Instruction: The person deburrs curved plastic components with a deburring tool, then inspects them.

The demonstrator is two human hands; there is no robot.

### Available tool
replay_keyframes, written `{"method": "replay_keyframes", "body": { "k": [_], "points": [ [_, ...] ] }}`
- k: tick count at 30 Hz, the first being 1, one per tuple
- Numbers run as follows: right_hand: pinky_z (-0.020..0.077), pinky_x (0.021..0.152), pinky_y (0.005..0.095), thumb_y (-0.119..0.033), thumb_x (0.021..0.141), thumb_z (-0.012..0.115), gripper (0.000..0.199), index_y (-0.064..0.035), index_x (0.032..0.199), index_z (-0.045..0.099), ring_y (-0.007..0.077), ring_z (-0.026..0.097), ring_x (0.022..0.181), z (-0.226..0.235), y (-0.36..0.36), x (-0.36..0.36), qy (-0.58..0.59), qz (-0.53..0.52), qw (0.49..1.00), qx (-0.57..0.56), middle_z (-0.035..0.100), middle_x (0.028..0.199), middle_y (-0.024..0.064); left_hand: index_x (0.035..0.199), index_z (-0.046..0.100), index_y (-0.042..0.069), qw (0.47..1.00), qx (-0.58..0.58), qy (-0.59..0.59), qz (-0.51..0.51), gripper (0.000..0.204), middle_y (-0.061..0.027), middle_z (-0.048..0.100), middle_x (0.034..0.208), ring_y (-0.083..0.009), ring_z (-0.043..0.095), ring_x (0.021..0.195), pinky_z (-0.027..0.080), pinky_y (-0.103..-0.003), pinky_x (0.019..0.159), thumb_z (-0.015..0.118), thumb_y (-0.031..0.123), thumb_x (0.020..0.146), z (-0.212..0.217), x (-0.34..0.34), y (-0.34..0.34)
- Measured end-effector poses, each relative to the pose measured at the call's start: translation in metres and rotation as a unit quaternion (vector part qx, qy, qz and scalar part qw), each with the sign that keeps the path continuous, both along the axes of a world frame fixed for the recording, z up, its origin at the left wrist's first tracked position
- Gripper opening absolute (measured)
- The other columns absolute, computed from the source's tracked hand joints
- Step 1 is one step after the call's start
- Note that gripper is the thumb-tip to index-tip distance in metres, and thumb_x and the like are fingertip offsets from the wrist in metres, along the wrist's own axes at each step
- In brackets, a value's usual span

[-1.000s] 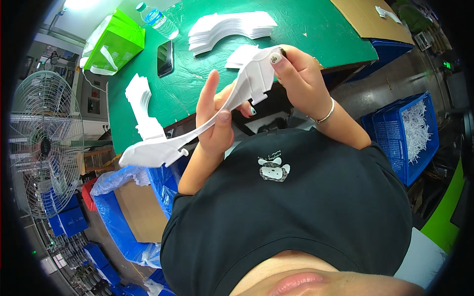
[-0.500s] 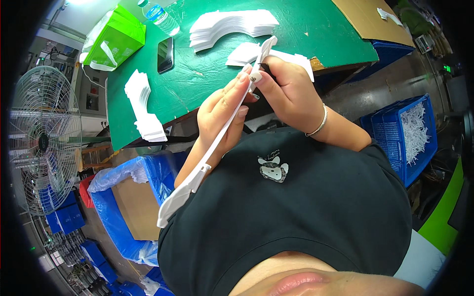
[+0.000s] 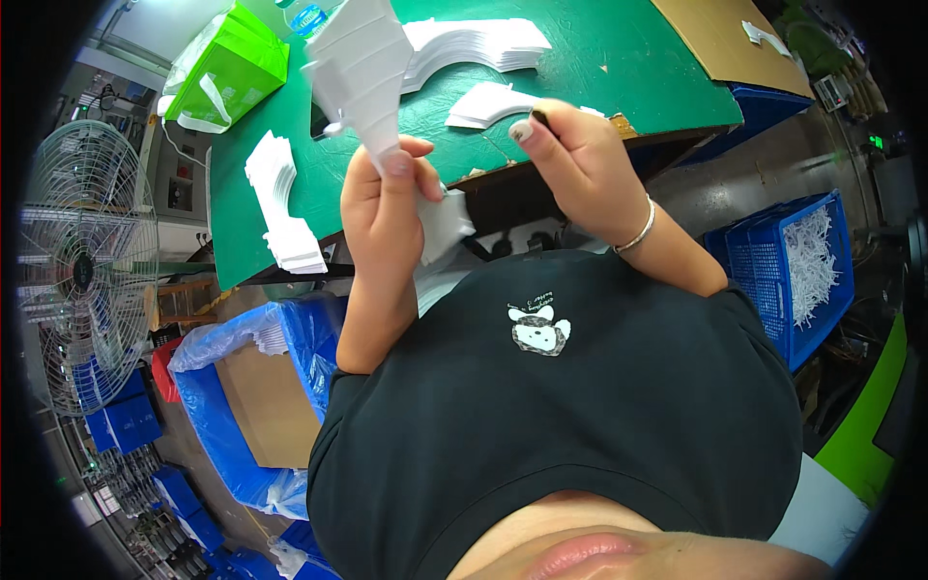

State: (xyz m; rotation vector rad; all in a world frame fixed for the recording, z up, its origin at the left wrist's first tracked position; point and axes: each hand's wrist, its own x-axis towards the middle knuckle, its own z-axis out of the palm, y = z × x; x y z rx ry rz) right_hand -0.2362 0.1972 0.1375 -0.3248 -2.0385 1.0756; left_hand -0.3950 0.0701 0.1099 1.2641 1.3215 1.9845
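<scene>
My left hand [image 3: 387,208] is shut on a long white die-cut paper piece [image 3: 362,68]. The piece stands up above the hand over the green table [image 3: 599,68], and its lower end [image 3: 445,224] pokes out below the fingers. My right hand [image 3: 580,164], with a bracelet on the wrist, is just to the right of it. Its fingers are curled and its thumb is raised. I see nothing in it, and it is apart from the paper.
Stacks of white paper pieces [image 3: 280,203] [image 3: 474,43] [image 3: 483,106] lie on the table, with a green bag [image 3: 227,68] and a cardboard sheet [image 3: 715,39]. A fan [image 3: 82,261] stands left. A cardboard box in blue plastic [image 3: 261,406] and a blue crate of shreds [image 3: 802,261] sit below.
Both hands held the long paper piece, which hung down to the left. Now the left hand alone holds it, swung upward, and the right hand has let go.
</scene>
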Motion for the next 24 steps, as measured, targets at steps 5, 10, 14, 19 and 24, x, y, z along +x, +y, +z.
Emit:
{"method": "replay_keyframes", "body": {
  "k": [5, 10, 14, 19, 24],
  "points": [
    [0.0385, 0.047, 0.0336, -0.027, 0.094, 0.06, 0.036, 0.0005, 0.073, 0.052, 0.0252, 0.05, 0.049, 0.0, 0.008, -0.009, 0.021, -0.046, 0.998, 0.033, 0.05, 0.057, 0.0139, 0.109, 0.052, -0.002, 0.988, 0.011, -0.101, -0.12, 0.03, -0.0069, 0.053, 0.06, -0.0123, 0.052, 0.051, 0.047, -0.025, 0.053, 0.039, 0.025, 0.104, -0.002, 0.011, 0.002],
    [0.0379, 0.046, 0.0358, -0.03, 0.091, 0.064, 0.039, -0.0014, 0.07, 0.049, 0.0296, 0.046, 0.048, -0.006, 0.01, -0.017, 0.064, -0.079, 0.992, 0.08, 0.047, 0.056, 0.0144, 0.112, 0.05, -0.003, 0.966, -0.004, -0.157, -0.206, 0.033, -0.0073, 0.05, 0.056, -0.0133, 0.049, 0.047, 0.047, -0.027, 0.049, 0.037, 0.026, 0.104, -0.003, 0.018, 0.006],
    [0.0377, 0.046, 0.0359, -0.031, 0.091, 0.064, 0.04, -0.0017, 0.069, 0.048, 0.0301, 0.045, 0.048, -0.009, 0.011, -0.019, 0.066, -0.076, 0.991, 0.085, 0.046, 0.055, 0.0145, 0.112, 0.05, -0.003, 0.956, 0.008, -0.165, -0.241, 0.033, -0.0069, 0.049, 0.055, -0.0132, 0.048, 0.046, 0.047, -0.027, 0.048, 0.037, 0.026, 0.104, -0.004, 0.022, 0.006],
    [0.0383, 0.046, 0.0366, -0.03, 0.093, 0.062, 0.042, -0.0004, 0.067, 0.048, 0.0306, 0.047, 0.049, -0.009, 0.015, -0.016, 0.013, -0.044, 0.996, 0.074, 0.047, 0.056, 0.0149, 0.112, 0.05, -0.003, 0.949, 0.008, -0.177, -0.26, 0.033, -0.0066, 0.048, 0.054, -0.0132, 0.048, 0.045, 0.046, -0.026, 0.047, 0.037, 0.026, 0.104, -0.008, 0.019, 0.006],
    [0.0415, 0.049, 0.0343, -0.03, 0.094, 0.059, 0.035, 0.0007, 0.077, 0.059, 0.0307, 0.052, 0.053, -0.008, 0.006, -0.016, 0.025, 0.006, 0.998, 0.051, 0.055, 0.061, 0.0157, 0.115, 0.05, -0.003, 0.948, 0.007, -0.17, -0.267, 0.033, -0.0063, 0.047, 0.053, -0.0135, 0.046, 0.044, 0.046, -0.026, 0.047, 0.037, 0.025, 0.104, -0.007, 0.021, 0.007]
  ]
}}
